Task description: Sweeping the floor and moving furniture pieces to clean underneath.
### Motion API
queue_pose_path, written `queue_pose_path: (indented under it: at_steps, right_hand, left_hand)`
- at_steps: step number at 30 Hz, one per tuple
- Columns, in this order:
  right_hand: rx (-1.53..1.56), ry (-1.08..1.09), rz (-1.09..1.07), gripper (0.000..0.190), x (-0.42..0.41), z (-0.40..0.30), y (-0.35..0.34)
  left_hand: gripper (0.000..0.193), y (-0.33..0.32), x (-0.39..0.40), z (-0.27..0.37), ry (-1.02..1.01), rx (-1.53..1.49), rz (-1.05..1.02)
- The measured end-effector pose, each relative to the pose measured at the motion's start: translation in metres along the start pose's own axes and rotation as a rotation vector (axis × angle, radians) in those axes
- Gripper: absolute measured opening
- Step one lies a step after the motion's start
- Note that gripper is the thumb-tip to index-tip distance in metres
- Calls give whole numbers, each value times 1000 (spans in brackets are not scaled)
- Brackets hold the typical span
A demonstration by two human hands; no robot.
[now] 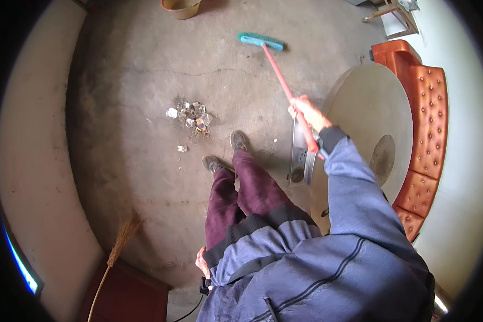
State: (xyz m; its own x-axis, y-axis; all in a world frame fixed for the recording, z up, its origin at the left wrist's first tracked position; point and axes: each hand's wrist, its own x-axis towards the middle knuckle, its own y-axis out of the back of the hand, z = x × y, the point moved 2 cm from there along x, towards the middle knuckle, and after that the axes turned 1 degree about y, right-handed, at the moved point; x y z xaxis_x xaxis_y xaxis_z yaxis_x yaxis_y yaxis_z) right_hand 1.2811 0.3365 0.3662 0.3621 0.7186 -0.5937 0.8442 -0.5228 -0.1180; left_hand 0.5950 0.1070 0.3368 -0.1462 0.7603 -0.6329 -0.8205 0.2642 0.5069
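Note:
My right hand [308, 112] is closed around the red handle of a floor broom [279, 74], near its upper end. The broom's blue head with green bristles [261, 41] rests on the concrete floor ahead, angled slightly. My left hand [201, 261] hangs low beside my hip, partly hidden by the jacket, so its fingers are hard to make out. A heap of sweepings [193, 114], with plastic wrappers, dirt and paper scraps, lies on the floor ahead of my shoes [238, 141]. A crumpled white scrap [182, 148] sits apart from it.
On the right, a round grey table [366, 104] stands before an orange tufted sofa [428, 116], with a metal-framed unit [300, 161] by its edge. A yellowish basin [183, 12] sits far ahead. Lower left are a straw broom [122, 241] and a dark red cabinet [133, 294].

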Motion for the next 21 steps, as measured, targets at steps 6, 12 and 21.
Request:
queue_pose_path:
  at_steps: [6, 12, 21]
  right_hand:
    - [-28, -244, -149, 28, -181, 42, -43]
    - [-153, -640, -109, 18, -296, -5, -84]
    - [109, -612, 40, 12, -309, -21, -71]
  left_hand:
    - [34, -2, -5, 62, 79, -48, -63]
    - [29, 30, 29, 40, -399, 426, -42]
    - [19, 27, 55, 154, 484, -604, 15]
